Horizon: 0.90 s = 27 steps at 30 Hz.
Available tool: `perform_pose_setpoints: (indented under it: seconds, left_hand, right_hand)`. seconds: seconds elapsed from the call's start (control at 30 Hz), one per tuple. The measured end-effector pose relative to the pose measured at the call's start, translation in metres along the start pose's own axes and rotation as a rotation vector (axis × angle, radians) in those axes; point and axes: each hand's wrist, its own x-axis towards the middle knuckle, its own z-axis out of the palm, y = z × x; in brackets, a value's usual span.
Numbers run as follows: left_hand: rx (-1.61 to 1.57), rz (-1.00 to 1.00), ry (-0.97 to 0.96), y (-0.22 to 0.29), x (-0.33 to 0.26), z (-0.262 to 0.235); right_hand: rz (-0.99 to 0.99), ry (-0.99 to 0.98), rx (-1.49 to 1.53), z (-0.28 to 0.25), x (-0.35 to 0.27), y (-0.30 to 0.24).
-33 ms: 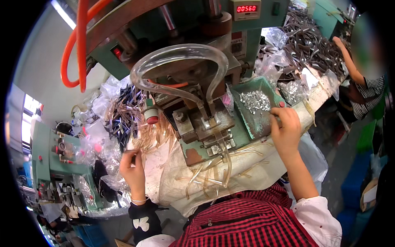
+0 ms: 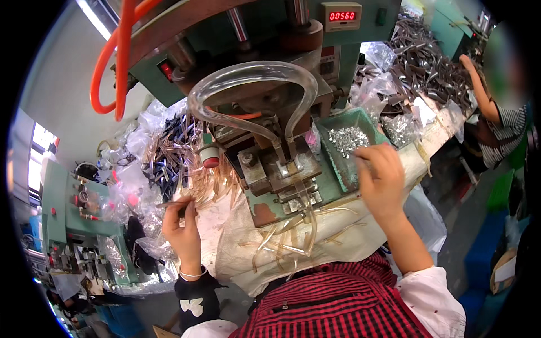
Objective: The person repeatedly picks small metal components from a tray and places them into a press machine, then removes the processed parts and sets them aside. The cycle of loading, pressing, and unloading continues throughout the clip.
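Observation:
My left hand (image 2: 183, 234) is over the left part of the bench, beside a heap of thin clear strips (image 2: 213, 183). Its fingertips are pinched, and a thin sliver seems to stick out from them; its kind is too small to tell. My right hand (image 2: 381, 183), slightly blurred, hovers at the right side of a green tray (image 2: 332, 160) with small shiny metal pieces (image 2: 348, 141). Thumb and forefinger come together there; what they hold, if anything, does not show. Between my hands stands a press (image 2: 276, 174) with a clear bent tube (image 2: 256, 67) on its tooling.
Clear bent strips (image 2: 282, 248) lie on the cloth-covered bench edge before the press. A red button (image 2: 210, 161) sits at its left. Dark curved parts (image 2: 420, 56) pile up at the back right, near another person's arm (image 2: 482, 90). An orange hose (image 2: 121, 73) hangs upper left.
My right hand has shifted left, over the edge of the tray. My left hand has risen slightly, its fingers turning. The whole view has shifted a little.

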Motion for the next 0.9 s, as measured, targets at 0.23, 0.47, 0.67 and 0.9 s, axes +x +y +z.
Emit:
perform_pose_setpoints:
  seconds: [0.23, 0.47, 0.67, 0.9]
  left_hand:
    - [-0.380, -0.006, -0.007, 0.039, -0.009, 0.037]
    - [-0.608, 0.428, 0.069, 0.118, 0.024, 0.039]
    - [-0.445, 0.569, 0.055, 0.132, 0.047, 0.060]
    - [-0.044, 1.005, -0.221, 0.147, -0.009, 0.097]
  right_hand:
    - [0.319, 0.034, 0.735, 0.072, 0.022, -0.050]
    - [0.677, -0.120, 1.238, 0.061, 0.024, -0.075]
    - [0.757, -0.133, 1.271, 0.036, 0.020, -0.095]
    - [0.481, -0.405, 1.107, 0.007, 0.030, -0.073]
